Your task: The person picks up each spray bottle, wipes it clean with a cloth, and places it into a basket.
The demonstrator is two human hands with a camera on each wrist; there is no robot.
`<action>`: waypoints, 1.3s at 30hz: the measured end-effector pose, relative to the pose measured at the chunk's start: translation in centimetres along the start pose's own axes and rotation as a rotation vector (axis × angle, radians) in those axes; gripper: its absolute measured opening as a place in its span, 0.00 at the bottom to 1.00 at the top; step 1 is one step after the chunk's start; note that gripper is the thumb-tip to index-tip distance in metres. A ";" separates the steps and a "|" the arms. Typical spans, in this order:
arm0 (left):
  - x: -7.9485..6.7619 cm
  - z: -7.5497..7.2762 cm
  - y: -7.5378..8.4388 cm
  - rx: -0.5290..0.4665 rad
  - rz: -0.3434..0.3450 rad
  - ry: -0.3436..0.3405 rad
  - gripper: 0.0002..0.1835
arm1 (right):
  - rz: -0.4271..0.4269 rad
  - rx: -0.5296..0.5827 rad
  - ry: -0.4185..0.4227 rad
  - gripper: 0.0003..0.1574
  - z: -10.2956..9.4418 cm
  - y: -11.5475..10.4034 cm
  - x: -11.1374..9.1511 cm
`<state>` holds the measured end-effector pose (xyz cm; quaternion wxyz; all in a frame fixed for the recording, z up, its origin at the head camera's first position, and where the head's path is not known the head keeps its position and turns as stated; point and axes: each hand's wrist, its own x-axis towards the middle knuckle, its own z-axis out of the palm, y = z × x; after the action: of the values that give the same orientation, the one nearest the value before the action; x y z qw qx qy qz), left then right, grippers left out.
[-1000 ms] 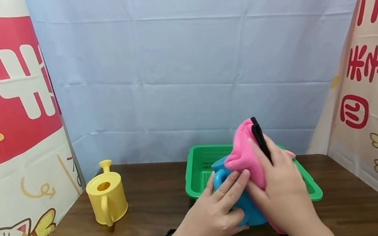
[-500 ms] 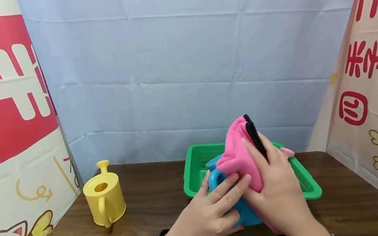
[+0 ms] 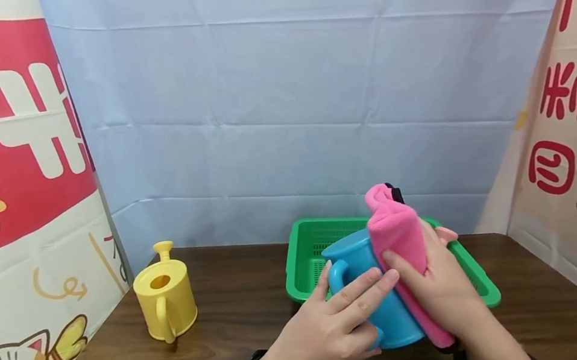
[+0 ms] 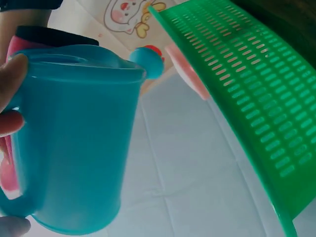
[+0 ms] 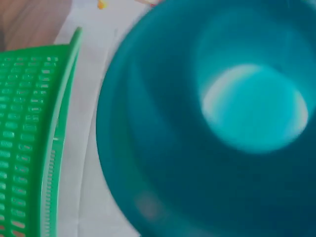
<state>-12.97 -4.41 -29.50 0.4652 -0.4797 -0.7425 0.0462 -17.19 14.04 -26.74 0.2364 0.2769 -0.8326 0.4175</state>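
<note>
A blue toy watering can (image 3: 396, 318) is held tilted in front of the basket. My left hand (image 3: 320, 337) grips it by the handle, with two fingers extended across its side. My right hand (image 3: 448, 293) holds a folded pink cloth (image 3: 398, 235) with black edging against the can's right side. In the left wrist view the can (image 4: 79, 138) shows its smooth body and round spout head, and part of the cloth peeks out behind it. A round blue end of the can (image 5: 148, 113) fills much of the right wrist view; the right hand is not recognisable there.
Behind the hands stands a green slotted basket (image 3: 293, 264), with a pale pink piece (image 3: 446, 234) at its right rim. A yellow watering can (image 3: 168, 299) stands upright at the left of the dark wooden table (image 3: 234, 309). Hanging sheets enclose the back and sides.
The right hand and cloth have shifted right and slightly down along the can, uncovering more of its blue body and top. The left hand keeps its grip on the handle.
</note>
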 end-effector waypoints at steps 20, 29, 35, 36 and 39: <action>0.9 -0.9 0.7 0.047 0.027 0.080 0.12 | -0.352 -0.440 0.236 0.40 1.5 -2.5 -0.8; 0.6 0.5 1.0 0.012 0.049 0.040 0.12 | -0.407 -0.462 0.171 0.35 0.7 -2.2 -0.8; 0.3 0.6 0.7 -0.015 0.017 0.045 0.13 | -0.530 -0.445 0.166 0.33 0.8 -2.6 -1.0; 0.3 0.7 0.7 -0.007 0.014 0.059 0.13 | -0.538 -0.438 0.166 0.33 0.9 -2.6 -1.0; 0.3 0.2 0.6 0.030 0.002 0.108 0.13 | -0.544 -0.418 0.174 0.33 1.1 -2.8 -1.0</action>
<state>-12.77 -3.74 -29.73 0.5119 -0.4752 -0.7150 0.0319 -14.81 11.99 -26.39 0.4603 0.3975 -0.7727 0.1816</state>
